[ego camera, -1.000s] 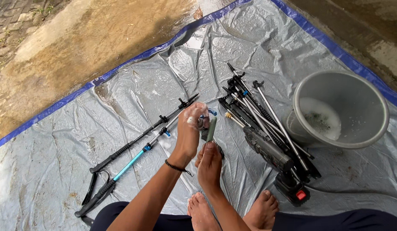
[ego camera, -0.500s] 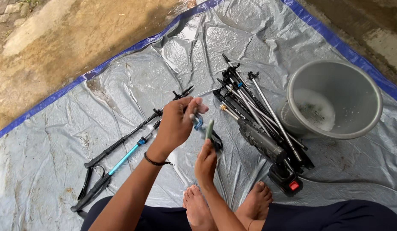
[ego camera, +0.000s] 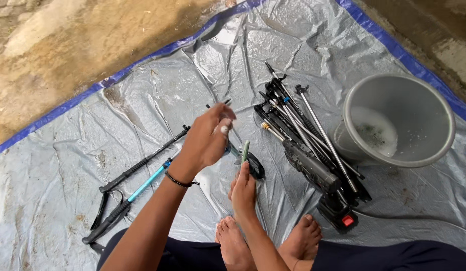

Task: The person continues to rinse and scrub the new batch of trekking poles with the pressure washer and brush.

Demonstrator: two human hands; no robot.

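I sit on a grey tarp (ego camera: 142, 115) with my bare feet (ego camera: 235, 243) in front of me. My left hand (ego camera: 205, 140), with a black band at the wrist, is closed around the upper end of a black and blue trekking pole (ego camera: 142, 183) that runs down to the left. My right hand (ego camera: 244, 185) sits just below it, pinching a small green strip (ego camera: 246, 150) upright, next to a small black round part (ego camera: 256, 169) on the tarp. What the left fingertips pinch is hidden.
A pile of black pole sections and metal rods (ego camera: 303, 135) lies to the right, ending at a black device with a red button (ego camera: 341, 216). A grey bucket (ego camera: 398, 120) lies tilted at far right. Bare earth borders the tarp's blue edge (ego camera: 142, 55).
My left hand has lifted and shifted slightly left along the pole end. The right hand stays low with the green strip. The view has drifted a little.
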